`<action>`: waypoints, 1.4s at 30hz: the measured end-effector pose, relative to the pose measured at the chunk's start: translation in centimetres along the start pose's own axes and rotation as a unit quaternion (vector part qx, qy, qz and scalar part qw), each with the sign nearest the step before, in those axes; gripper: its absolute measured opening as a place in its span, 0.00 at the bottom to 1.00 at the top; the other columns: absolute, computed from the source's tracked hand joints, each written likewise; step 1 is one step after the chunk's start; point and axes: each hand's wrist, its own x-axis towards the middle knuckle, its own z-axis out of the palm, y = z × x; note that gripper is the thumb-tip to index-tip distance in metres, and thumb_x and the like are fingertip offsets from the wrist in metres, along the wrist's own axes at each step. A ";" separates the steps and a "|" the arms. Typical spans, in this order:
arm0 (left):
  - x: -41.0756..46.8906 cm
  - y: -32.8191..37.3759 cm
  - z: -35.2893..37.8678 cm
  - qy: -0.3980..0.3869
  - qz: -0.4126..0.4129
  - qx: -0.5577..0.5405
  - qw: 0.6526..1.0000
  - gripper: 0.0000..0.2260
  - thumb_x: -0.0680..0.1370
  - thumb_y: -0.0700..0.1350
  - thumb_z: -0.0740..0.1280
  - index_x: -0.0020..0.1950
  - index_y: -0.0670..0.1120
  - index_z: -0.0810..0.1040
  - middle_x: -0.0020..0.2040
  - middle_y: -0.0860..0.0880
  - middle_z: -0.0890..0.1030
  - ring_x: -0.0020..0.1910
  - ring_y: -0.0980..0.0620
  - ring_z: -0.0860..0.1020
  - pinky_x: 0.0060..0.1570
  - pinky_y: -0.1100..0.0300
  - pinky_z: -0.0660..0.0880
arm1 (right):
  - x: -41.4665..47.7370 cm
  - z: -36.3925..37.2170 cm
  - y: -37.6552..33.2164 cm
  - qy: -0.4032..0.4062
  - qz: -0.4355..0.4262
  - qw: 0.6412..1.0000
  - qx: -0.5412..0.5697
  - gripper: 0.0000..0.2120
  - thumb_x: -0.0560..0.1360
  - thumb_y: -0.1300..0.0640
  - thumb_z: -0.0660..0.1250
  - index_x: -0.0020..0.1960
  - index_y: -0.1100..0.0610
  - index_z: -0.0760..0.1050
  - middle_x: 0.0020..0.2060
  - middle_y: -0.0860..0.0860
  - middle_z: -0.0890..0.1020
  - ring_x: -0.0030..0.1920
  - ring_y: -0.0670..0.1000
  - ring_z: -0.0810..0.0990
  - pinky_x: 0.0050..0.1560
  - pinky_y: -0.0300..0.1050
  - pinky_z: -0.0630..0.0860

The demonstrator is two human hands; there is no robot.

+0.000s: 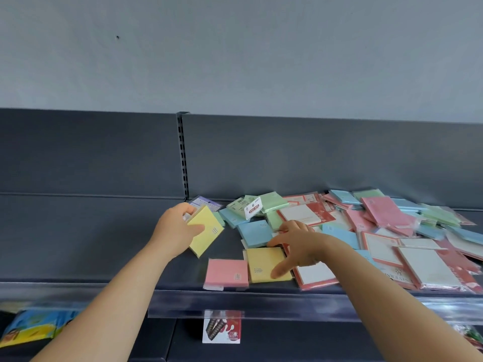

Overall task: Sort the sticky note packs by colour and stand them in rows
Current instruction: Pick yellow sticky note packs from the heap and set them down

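Left hand (175, 228) pinches a raised yellow pack (206, 229) at 10 o'clock of the flat yellow pack (261, 262) under the loose, spread-fingered right hand (298, 246); dragging it could shove the pink pack (226, 274) off the shelf (104, 257).

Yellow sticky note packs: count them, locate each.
2. One yellow square pack is held in the left hand; another yellow pack lies on the shelf beneath the right hand. The pile may hide more.

Left hand (174, 229) grips a yellow pack (207, 229); right hand (298, 246) touches another yellow pack (264, 267) on the shelf (104, 257)
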 end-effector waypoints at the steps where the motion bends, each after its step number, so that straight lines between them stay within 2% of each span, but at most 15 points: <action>1: -0.1 0.1 0.0 0.000 0.003 -0.012 1.000 0.07 0.75 0.40 0.71 0.50 0.46 0.76 0.55 0.48 0.78 0.45 0.50 0.76 0.34 0.61 0.67 | 0.1 0.0 -0.1 -0.002 -0.002 1.000 0.000 0.38 0.67 0.32 0.70 0.73 0.39 0.62 0.74 0.48 0.56 0.74 0.57 0.52 0.71 0.62 0.57; 4: -0.4 0.3 0.0 -0.001 0.008 -0.020 1.000 0.06 0.75 0.39 0.69 0.50 0.47 0.75 0.52 0.48 0.79 0.44 0.51 0.76 0.34 0.60 0.69 | 0.2 0.2 -0.1 0.011 -0.011 1.000 0.010 0.38 0.66 0.34 0.72 0.72 0.41 0.64 0.73 0.48 0.57 0.74 0.57 0.53 0.71 0.62 0.58; 7: -0.6 0.0 0.0 -0.004 -0.002 -0.032 0.999 0.06 0.77 0.40 0.66 0.51 0.49 0.73 0.50 0.49 0.78 0.46 0.47 0.78 0.42 0.50 0.78 | 0.5 0.4 -0.1 0.029 -0.013 0.999 0.040 0.37 0.63 0.36 0.75 0.68 0.42 0.66 0.70 0.48 0.60 0.71 0.54 0.57 0.70 0.59 0.63; 11: -0.8 -0.4 -0.3 -0.015 -0.016 -0.062 0.998 0.09 0.79 0.40 0.61 0.56 0.52 0.70 0.53 0.50 0.78 0.50 0.45 0.79 0.50 0.41 0.79 | 0.8 0.0 -0.4 0.080 -0.013 0.987 0.137 0.26 0.65 0.44 0.77 0.57 0.43 0.67 0.64 0.46 0.67 0.64 0.51 0.65 0.66 0.53 0.69; 13: -0.9 -0.4 -0.5 -0.018 -0.025 -0.081 0.996 0.10 0.79 0.39 0.59 0.58 0.52 0.70 0.54 0.50 0.78 0.51 0.44 0.79 0.50 0.41 0.80 | 0.8 -0.4 -0.4 0.124 -0.021 0.967 0.222 0.18 0.71 0.50 0.74 0.55 0.45 0.69 0.59 0.46 0.72 0.58 0.50 0.71 0.57 0.45 0.75; 15: -1.0 -0.3 -0.5 -0.024 -0.033 -0.104 0.994 0.11 0.79 0.39 0.57 0.59 0.51 0.69 0.55 0.50 0.78 0.52 0.45 0.79 0.50 0.43 0.80 | 0.8 -0.7 -0.4 0.177 -0.038 0.942 0.282 0.10 0.74 0.54 0.70 0.53 0.47 0.72 0.53 0.45 0.76 0.54 0.48 0.75 0.47 0.38 0.74; 20: -1.4 0.1 -0.1 -0.042 -0.035 -0.154 0.986 0.14 0.80 0.37 0.55 0.63 0.50 0.69 0.58 0.50 0.77 0.53 0.49 0.79 0.46 0.51 0.82 | 1.1 -1.3 -1.5 0.260 -0.052 0.873 0.409 0.05 0.75 0.57 0.70 0.49 0.51 0.75 0.47 0.45 0.79 0.45 0.45 0.76 0.40 0.36 0.71; 22: -1.5 0.3 0.2 -0.048 -0.029 -0.182 0.982 0.14 0.80 0.37 0.55 0.63 0.50 0.69 0.59 0.49 0.77 0.53 0.49 0.79 0.44 0.52 0.82 | 1.6 -1.4 -2.2 0.253 -0.066 0.837 0.480 0.05 0.74 0.60 0.70 0.47 0.54 0.75 0.46 0.47 0.81 0.42 0.47 0.77 0.42 0.39 0.73; 24: -1.6 0.7 0.5 -0.061 -0.024 -0.214 0.975 0.13 0.81 0.37 0.56 0.62 0.51 0.70 0.58 0.48 0.78 0.52 0.49 0.80 0.44 0.53 0.82 | 2.2 -1.4 -3.1 0.232 -0.076 0.812 0.529 0.06 0.74 0.62 0.70 0.46 0.54 0.75 0.45 0.50 0.82 0.42 0.50 0.77 0.45 0.49 0.76; 27: -1.6 1.0 0.8 -0.076 -0.018 -0.261 0.962 0.14 0.81 0.38 0.59 0.64 0.51 0.69 0.58 0.49 0.78 0.51 0.51 0.82 0.44 0.56 0.82 | 3.6 -1.2 -4.4 0.229 -0.061 0.806 0.543 0.06 0.74 0.62 0.70 0.46 0.52 0.75 0.45 0.51 0.81 0.43 0.51 0.78 0.50 0.55 0.78; 31: -1.3 0.4 -0.1 -0.056 0.001 -0.278 0.959 0.20 0.75 0.37 0.70 0.64 0.51 0.70 0.58 0.50 0.78 0.52 0.51 0.81 0.45 0.55 0.82 | 5.4 -0.9 -6.4 0.217 -0.054 0.794 0.565 0.06 0.73 0.59 0.71 0.49 0.53 0.77 0.48 0.54 0.81 0.47 0.56 0.81 0.54 0.60 0.79; 33: -1.2 -0.1 -1.1 -0.045 0.003 -0.281 0.959 0.21 0.73 0.35 0.72 0.60 0.51 0.71 0.57 0.49 0.79 0.53 0.50 0.81 0.46 0.53 0.82 | 6.3 -0.8 -7.7 0.221 -0.047 0.787 0.574 0.09 0.71 0.55 0.72 0.50 0.52 0.77 0.48 0.54 0.80 0.47 0.56 0.82 0.53 0.59 0.80; 36: -0.9 -1.3 -3.0 -0.014 0.000 -0.289 0.957 0.20 0.73 0.36 0.72 0.59 0.51 0.71 0.57 0.49 0.79 0.53 0.50 0.81 0.45 0.53 0.82 | 7.3 -1.2 -10.2 0.213 -0.024 0.774 0.596 0.17 0.72 0.53 0.73 0.57 0.54 0.72 0.50 0.53 0.80 0.48 0.53 0.82 0.52 0.51 0.80; 38: -0.8 -2.3 -4.5 0.008 -0.009 -0.296 0.955 0.20 0.74 0.36 0.71 0.61 0.50 0.70 0.57 0.50 0.79 0.53 0.51 0.81 0.44 0.54 0.82 | 8.0 -1.4 -12.2 0.189 -0.020 0.763 0.617 0.20 0.73 0.53 0.72 0.60 0.58 0.71 0.52 0.54 0.81 0.49 0.54 0.83 0.54 0.53 0.80; 42: -0.4 -5.0 -8.3 0.059 -0.029 -0.312 0.948 0.18 0.74 0.37 0.71 0.61 0.46 0.69 0.56 0.49 0.80 0.51 0.51 0.82 0.41 0.58 0.82 | 9.2 -1.6 -17.5 0.143 -0.058 0.778 0.609 0.12 0.76 0.61 0.68 0.58 0.62 0.74 0.52 0.58 0.82 0.46 0.55 0.82 0.49 0.53 0.82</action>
